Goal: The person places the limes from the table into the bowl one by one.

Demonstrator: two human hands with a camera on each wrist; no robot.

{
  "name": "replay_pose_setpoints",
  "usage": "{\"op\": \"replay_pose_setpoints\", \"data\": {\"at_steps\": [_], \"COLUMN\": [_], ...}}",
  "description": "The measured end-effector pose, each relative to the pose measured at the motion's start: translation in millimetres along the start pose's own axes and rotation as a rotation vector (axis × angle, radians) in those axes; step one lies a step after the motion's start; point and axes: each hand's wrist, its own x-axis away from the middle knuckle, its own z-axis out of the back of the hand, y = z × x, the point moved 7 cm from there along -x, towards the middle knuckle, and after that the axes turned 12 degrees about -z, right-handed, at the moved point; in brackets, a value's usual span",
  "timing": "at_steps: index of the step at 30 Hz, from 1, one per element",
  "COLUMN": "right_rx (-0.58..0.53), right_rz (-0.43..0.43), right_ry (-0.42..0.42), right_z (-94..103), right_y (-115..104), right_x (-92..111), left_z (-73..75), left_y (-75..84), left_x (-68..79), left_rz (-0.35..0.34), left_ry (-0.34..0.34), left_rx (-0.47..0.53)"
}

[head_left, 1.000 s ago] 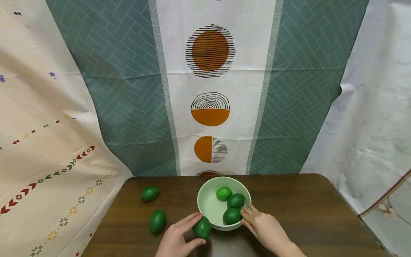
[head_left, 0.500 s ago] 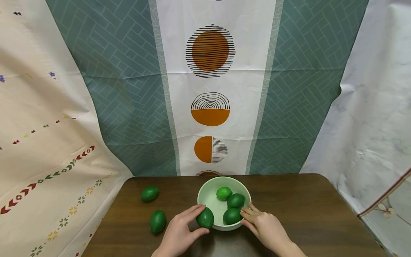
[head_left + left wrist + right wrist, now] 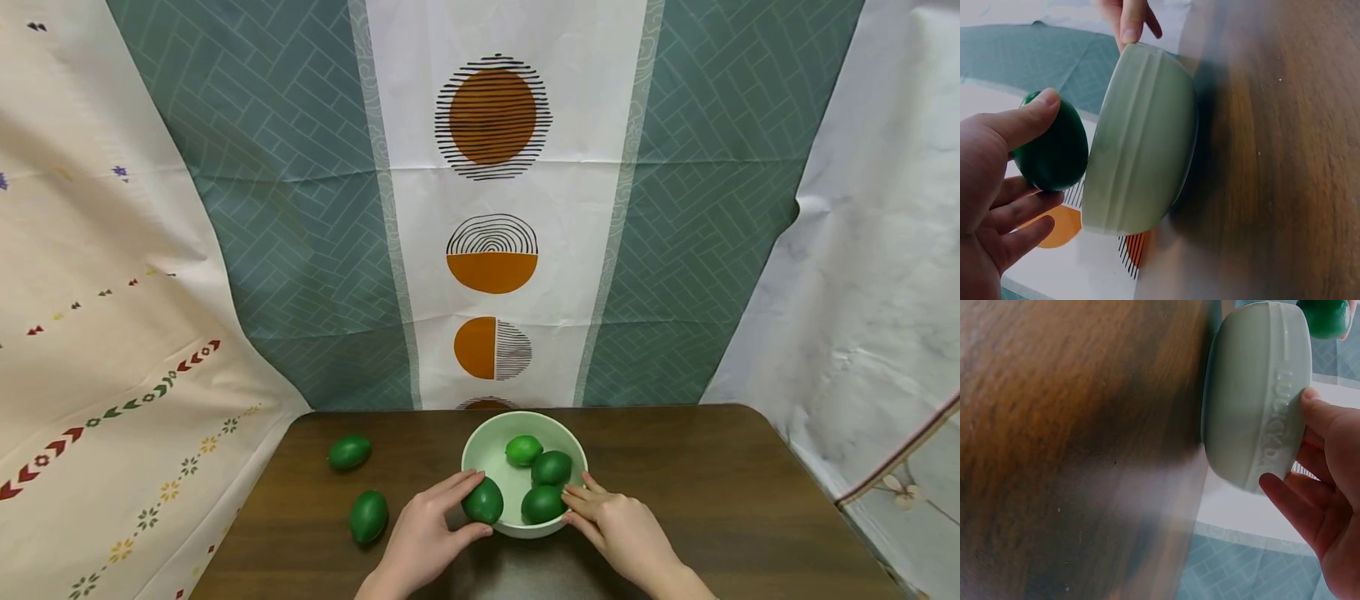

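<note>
Lime [image 3: 482, 501]: in the left hand [image 3: 422, 533], over the near-left rim of the bowl [image 3: 491, 467]; probably light and firm, its smooth skin apt to slip, so best held round its widest part.
Grip: thumb and fingers pinch the lime from opposite sides.
Bowl: pale green, likely stiff, holding three limes [image 3: 551, 468]; the right hand [image 3: 618, 533] grips its right rim.
Counter [image 3: 690, 475]: brown, with two more limes [image 3: 368, 517] left of the bowl.

The bowl [image 3: 489, 454] is pale green, the held fruit [image 3: 483, 501] dark green; past the brown worktop's [image 3: 675, 467] far edge, white cloth [image 3: 573, 292] bears orange-and-black circles [image 3: 492, 117].
</note>
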Motion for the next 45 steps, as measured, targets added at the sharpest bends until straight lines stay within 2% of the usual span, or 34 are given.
{"op": "replay_pose_setpoints", "data": {"at_steps": [8,15,23,37,45], "right_rx": [-0.003,-0.001,-0.014,-0.032,-0.034], "right_rz": [0.002,-0.006,-0.031,-0.058,-0.051], "right_ry": [0.000,0.003,-0.033,-0.050,-0.027], "right_z": [-0.7,-0.4,-2.0,-1.8,-0.5], "right_y": [0,1,2,2,3], "right_x": [0,0,0,-1,0], "left_z": [-4.0,-9.0,-14.1,-29.1,-35.4], "left_y": [-0.6,-1.7,-0.6,-5.6,-5.6], "left_x": [-5.3,-13.8,-20.0,-36.3,-40.8], "left_rz": [0.006,0.000,-0.009,0.007,0.022], "left_ry": [-0.018,-0.054,-0.074,-0.161,-0.203], "left_rx": [0.021,-0.012,-0.037,-0.087,-0.113]}}
